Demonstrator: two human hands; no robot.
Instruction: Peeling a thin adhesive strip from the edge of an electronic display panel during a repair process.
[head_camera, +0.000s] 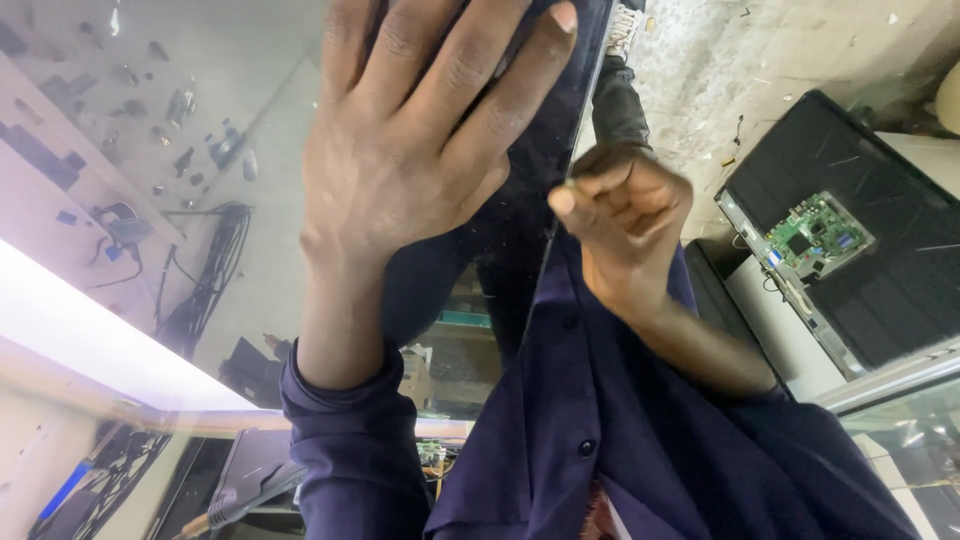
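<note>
Glossy panel (150, 150) runs lengthwise away; left hand (400, 170) flat, right hand (625, 215) pinching edge.

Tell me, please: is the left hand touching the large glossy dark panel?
Touching. In the head view, the left hand lies flat, fingers spread, pressed on the large glossy dark panel, with no gap showing under the palm.

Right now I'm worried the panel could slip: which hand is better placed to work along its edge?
Right. The right hand is curled at the panel edge, while the left hand lies flat on the glass, steadying it.
</note>
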